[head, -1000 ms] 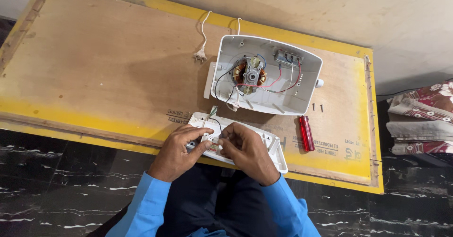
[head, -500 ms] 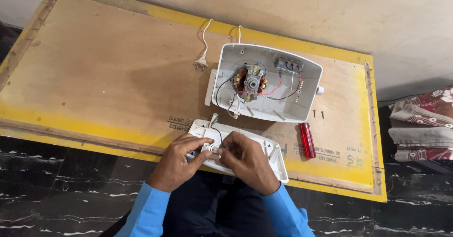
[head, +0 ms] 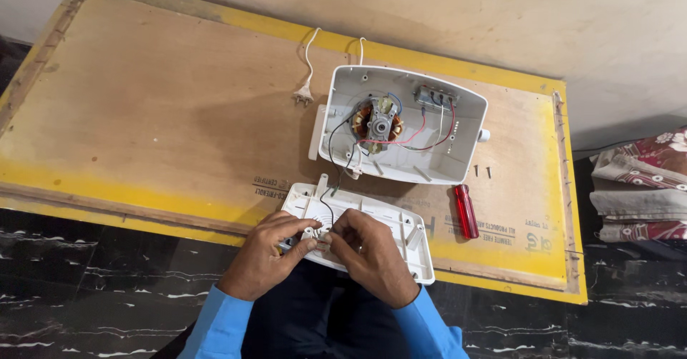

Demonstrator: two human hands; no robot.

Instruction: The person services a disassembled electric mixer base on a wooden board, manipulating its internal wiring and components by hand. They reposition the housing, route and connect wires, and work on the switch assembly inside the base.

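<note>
Fingertips of left hand (head: 266, 255) and right hand (head: 366, 253) pinched together on a small part at the near-left corner of a white cover panel (head: 372, 227); the part itself is too small to identify. Panel lies at the near edge of a yellow-rimmed wooden board (head: 143, 116). Black wire (head: 330, 187) runs from panel to an open white housing (head: 404, 123) with motor (head: 378, 121) just beyond. Red screwdriver (head: 466, 211) to the right; plug (head: 303, 97) behind.
</note>
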